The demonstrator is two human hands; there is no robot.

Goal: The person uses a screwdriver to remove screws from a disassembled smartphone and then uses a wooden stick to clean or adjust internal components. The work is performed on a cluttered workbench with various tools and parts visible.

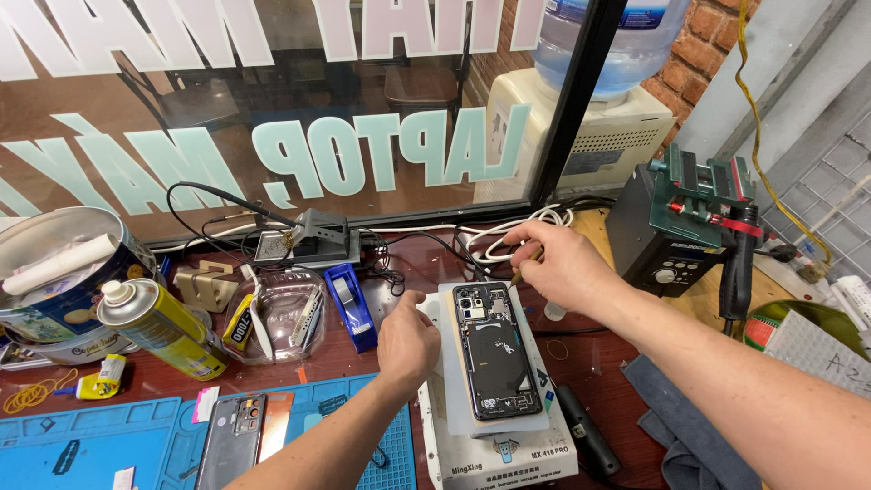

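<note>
Dark reddish wood forms the workbench, which runs along a glass window, with a blue silicone mat at its near left corner. Left of centre, a clear plastic bowl holds tweezers and a few small tools; further left, a round tin contains a pale rolled object, and a yellow spray can lies tilted beside it. An opened phone, back cover off and innards showing, lies flat on a white heating plate at the middle of the bench. Its long axis runs away from the person, camera end pointing toward the window and slightly left. The left hand rests curled against the phone's left edge, steadying it, fingers folded with nothing held inside them. The right hand pinches a thin yellowish tool whose tip meets the phone's upper right corner.
</note>
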